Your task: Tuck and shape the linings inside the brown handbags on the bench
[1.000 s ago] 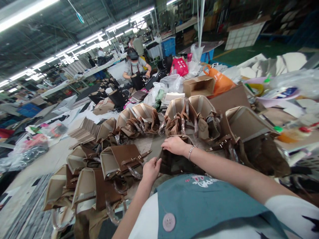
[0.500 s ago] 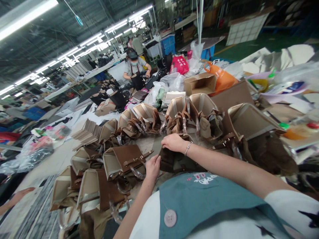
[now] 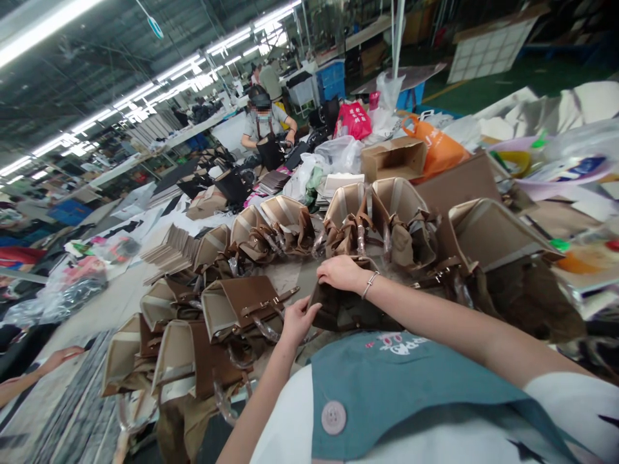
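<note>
A dark olive-brown bag [image 3: 355, 309] lies in front of my apron, with its dark inside partly showing. My right hand [image 3: 342, 274], wearing a bracelet, is closed on the bag's upper left edge, fingertips bent over it. At the bag's left side is my left hand [image 3: 297, 320], thumb and forefinger apart and the thumb tip against the bag's edge. The other fingers of that hand are partly hidden. Just left of it lies a brown handbag [image 3: 246, 299] with a buckled strap and plastic-wrapped handles.
Several brown and beige bags [image 3: 345, 196] form an arc around my hands. A stack of boards [image 3: 169, 251], a cardboard box [image 3: 394, 158] and an orange bag [image 3: 435, 148] lie beyond. Across the table a co-worker [image 3: 268, 122] handles a black bag. Another person's hand [image 3: 62, 356] shows at far left.
My left thumb and forefinger have spread apart from their pinch at the bag's edge. My right hand keeps its hold. The view has shifted slightly.
</note>
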Tool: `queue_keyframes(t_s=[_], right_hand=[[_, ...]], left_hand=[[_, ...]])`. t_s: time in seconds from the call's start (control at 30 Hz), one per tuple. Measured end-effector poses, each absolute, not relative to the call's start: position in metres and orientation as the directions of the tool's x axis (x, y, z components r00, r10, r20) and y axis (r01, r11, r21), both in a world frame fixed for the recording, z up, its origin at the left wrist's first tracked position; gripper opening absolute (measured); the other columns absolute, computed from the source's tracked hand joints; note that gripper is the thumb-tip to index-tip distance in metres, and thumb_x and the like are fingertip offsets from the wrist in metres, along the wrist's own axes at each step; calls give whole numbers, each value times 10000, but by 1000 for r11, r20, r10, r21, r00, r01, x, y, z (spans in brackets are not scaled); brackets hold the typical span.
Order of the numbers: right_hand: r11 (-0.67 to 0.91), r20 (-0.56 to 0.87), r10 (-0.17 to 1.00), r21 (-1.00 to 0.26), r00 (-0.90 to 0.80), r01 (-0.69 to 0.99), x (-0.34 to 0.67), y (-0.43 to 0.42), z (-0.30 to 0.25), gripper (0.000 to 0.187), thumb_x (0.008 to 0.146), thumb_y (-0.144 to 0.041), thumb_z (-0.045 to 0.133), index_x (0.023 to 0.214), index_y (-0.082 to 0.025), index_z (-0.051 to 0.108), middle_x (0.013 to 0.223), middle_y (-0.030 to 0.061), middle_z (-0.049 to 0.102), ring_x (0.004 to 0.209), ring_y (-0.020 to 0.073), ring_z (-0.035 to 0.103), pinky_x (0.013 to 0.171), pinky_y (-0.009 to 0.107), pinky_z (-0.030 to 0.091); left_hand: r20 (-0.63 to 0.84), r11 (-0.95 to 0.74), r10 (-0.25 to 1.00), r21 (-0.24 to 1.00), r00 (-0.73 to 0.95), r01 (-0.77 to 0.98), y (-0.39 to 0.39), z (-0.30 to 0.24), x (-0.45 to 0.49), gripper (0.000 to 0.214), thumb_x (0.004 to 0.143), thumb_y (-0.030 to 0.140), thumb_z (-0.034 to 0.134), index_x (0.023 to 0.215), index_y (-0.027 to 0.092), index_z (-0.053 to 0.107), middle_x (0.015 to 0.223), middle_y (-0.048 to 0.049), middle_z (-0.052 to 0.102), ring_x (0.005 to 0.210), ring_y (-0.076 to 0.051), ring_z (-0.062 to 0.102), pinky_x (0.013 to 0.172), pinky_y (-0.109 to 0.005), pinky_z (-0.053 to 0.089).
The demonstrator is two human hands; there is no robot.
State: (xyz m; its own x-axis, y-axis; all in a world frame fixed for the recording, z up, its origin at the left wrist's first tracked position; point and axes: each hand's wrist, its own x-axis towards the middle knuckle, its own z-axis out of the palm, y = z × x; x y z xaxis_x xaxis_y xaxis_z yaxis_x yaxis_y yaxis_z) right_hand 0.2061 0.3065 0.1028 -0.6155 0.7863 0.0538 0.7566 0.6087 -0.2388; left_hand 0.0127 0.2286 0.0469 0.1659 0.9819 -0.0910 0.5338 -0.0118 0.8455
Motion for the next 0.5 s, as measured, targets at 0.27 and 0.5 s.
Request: queue_keyframes(t_s=[0.27, 0.5], right_hand=[[605, 52, 791, -221, -610, 765, 205, 303, 101, 193, 857, -312, 541, 1002, -233, 642, 959, 42, 672, 905, 198, 601, 711, 259, 399], [599, 76, 798, -212, -598, 772, 211, 310, 99, 327, 841, -271, 567, 1162, -212, 568, 1020, 73, 661, 933, 213, 601, 744, 277, 417]], left_hand=[[-15, 0, 1000, 853, 26, 521, 228, 39, 20, 307, 822, 342, 517, 947, 137, 707, 916, -69, 720, 835, -202, 645, 757, -289, 485], [6, -3, 1000, 845, -3, 535, 228, 36, 22, 290, 816, 331, 513, 913, 145, 712, 895, -67, 723, 821, -200, 648, 748, -291, 490]])
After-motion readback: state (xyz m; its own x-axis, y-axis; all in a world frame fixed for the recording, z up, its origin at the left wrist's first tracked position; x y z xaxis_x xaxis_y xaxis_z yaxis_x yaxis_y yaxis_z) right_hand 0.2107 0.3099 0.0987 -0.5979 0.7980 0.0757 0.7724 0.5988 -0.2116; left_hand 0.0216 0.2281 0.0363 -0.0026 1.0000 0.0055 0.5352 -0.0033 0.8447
